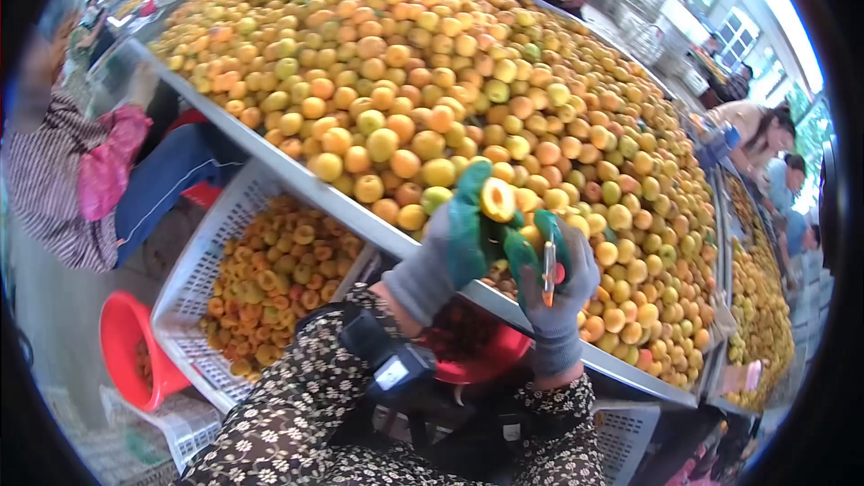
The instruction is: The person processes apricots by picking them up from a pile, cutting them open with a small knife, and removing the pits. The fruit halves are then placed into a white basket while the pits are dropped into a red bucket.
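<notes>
My left hand, in a grey glove with green palm and fingers, grips an apricot half with its hollowed cut face turned up. Close beside it, my right hand wears a matching glove and is closed around a small slim metal tool with orange-red parts; its exact kind is unclear. Both hands are over the near edge of a metal-rimmed table heaped with whole apricots. Below them, a red basin with dark contents is partly hidden by my forearms.
A white plastic crate of apricot halves stands at my left, with a red bucket beside it. A person in a striped top sits at the left side. Other people work across the table and along the right.
</notes>
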A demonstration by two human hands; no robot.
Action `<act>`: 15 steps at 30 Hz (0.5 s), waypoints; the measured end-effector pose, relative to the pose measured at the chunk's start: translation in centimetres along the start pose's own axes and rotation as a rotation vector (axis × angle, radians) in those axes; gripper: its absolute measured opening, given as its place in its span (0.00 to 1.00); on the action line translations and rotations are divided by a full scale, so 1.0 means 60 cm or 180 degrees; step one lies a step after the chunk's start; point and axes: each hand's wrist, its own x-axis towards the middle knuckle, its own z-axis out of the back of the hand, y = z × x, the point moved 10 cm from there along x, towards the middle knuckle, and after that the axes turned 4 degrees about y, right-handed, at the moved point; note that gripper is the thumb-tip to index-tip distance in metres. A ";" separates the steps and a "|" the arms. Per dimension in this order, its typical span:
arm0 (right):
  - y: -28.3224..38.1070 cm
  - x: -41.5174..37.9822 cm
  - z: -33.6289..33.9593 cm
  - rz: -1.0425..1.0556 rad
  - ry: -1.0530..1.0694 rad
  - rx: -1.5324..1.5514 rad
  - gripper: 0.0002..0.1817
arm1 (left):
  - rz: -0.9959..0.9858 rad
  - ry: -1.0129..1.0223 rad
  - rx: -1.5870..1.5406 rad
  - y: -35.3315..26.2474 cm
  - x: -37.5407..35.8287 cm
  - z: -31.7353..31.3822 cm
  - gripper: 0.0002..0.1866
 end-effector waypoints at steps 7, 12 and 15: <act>-0.004 0.000 -0.055 -0.0214 0.0832 -0.0377 0.26 | -0.0629 -0.0032 0.1480 -0.054 -0.014 -0.015 0.35; -0.014 0.013 -0.027 -0.0325 0.0559 -0.0017 0.27 | -0.0891 -0.0453 0.2182 -0.082 -0.020 -0.004 0.33; -0.031 0.017 -0.013 -0.0398 0.0624 0.0621 0.28 | -0.0831 -0.0338 0.2043 -0.059 -0.022 -0.006 0.35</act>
